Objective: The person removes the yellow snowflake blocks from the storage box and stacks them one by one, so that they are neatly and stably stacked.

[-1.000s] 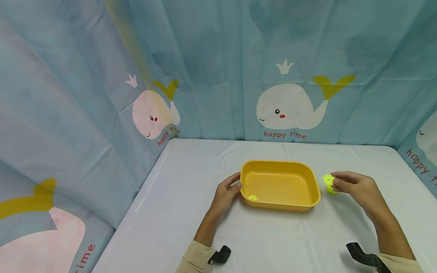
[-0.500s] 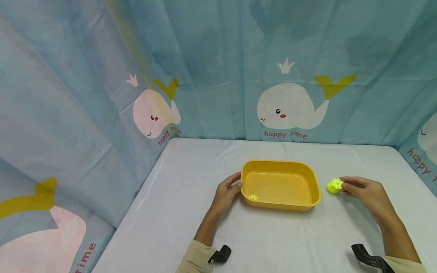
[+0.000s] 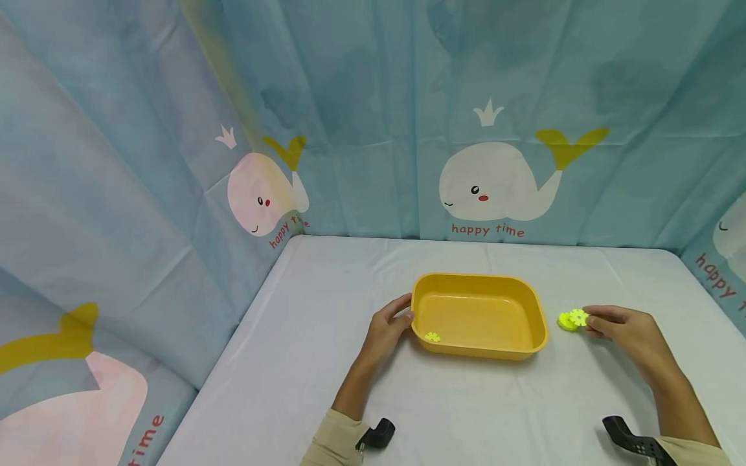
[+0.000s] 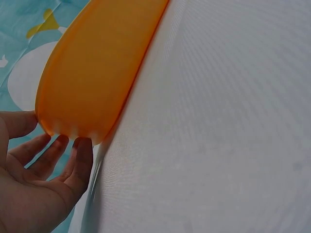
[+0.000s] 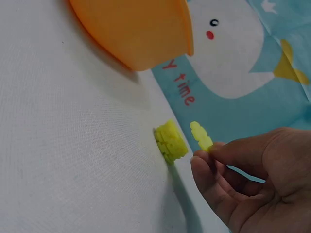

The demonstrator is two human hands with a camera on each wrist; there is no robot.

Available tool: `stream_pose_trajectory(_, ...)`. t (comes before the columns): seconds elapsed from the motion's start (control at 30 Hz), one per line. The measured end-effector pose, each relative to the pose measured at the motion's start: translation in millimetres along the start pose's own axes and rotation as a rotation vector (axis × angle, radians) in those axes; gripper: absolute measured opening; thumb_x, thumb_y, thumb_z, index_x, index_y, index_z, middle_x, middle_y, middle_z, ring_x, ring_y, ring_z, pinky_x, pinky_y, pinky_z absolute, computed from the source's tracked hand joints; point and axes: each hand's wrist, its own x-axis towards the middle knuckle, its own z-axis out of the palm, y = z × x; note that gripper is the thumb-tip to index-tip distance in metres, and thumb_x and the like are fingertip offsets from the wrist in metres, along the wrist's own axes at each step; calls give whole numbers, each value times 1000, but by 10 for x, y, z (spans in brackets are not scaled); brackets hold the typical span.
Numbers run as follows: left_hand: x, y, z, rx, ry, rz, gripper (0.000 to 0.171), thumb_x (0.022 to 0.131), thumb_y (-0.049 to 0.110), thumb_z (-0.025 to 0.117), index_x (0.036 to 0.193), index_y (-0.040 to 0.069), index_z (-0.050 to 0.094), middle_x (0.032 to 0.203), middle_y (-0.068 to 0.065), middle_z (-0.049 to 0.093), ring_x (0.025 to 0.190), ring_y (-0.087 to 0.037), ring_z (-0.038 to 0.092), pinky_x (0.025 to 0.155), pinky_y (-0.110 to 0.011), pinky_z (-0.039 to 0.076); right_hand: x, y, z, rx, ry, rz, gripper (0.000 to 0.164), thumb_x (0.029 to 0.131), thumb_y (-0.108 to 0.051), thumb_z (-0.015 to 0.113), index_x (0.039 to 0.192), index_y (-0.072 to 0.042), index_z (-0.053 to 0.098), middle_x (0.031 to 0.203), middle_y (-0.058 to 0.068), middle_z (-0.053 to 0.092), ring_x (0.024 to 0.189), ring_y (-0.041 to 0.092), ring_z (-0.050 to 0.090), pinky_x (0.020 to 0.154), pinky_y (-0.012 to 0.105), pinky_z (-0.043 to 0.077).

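My left hand [image 3: 384, 331] grips the left end of a yellow plastic tray [image 3: 484, 353], its fingertips against the outer wall in the left wrist view and the thumb at the rim. A small neon-yellow flower-shaped disc [image 3: 579, 317] is pinched between the thumb and forefinger of my right hand [image 3: 626, 333]. Just left of it a short stack of similar discs [image 5: 170, 141] stands on the table, apart from the held one in the right wrist view. Inside the tray, near its front left corner, lies another flower disc [image 3: 432, 337].
A white cloth covers the table [image 3: 466, 408]. Behind and to the left hangs a blue curtain [image 3: 361, 129] printed with whales. Black wrist mounts [image 3: 379, 433] stick out from the sleeves.
My right hand has moved a little right and toward me with the pinched disc, most of it in the first half second. The left hand and tray stay in place.
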Motion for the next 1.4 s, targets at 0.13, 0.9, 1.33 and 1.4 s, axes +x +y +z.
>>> stream_pose_trajectory(0.13,4,-8,0,-3,4,-7,47,107,20,61,154,14,57,157,-6,57,134,-28,64,110,-31,54,10,5,6,-2,0,-7,53,109,-31,60,143,10,59,121,12,75,82,-9,64,66,10,52)
stream_pose_trajectory(0.9,3,-10,5,-13,-3,1,47,107,20,62,154,15,57,157,-7,57,134,-27,64,110,-31,54,46,-1,44,-32,-40,8,50,109,-25,59,141,13,59,133,32,67,83,-4,65,67,13,58)
stream_pose_trajectory(1.33,-7,-7,-3,-30,-6,-5,47,107,20,62,154,15,57,157,-8,56,134,-29,64,107,-29,56,54,-15,45,-24,-41,40,53,109,-26,59,143,14,56,138,34,63,82,-5,65,68,15,60)
stream_pose_trajectory(1.4,-10,-3,-4,-33,-6,-9,47,107,20,62,154,16,57,157,-7,56,134,-29,64,107,-29,56,60,-22,45,-22,-44,43,54,109,-27,59,143,14,56,135,33,65,83,-3,67,68,16,60)
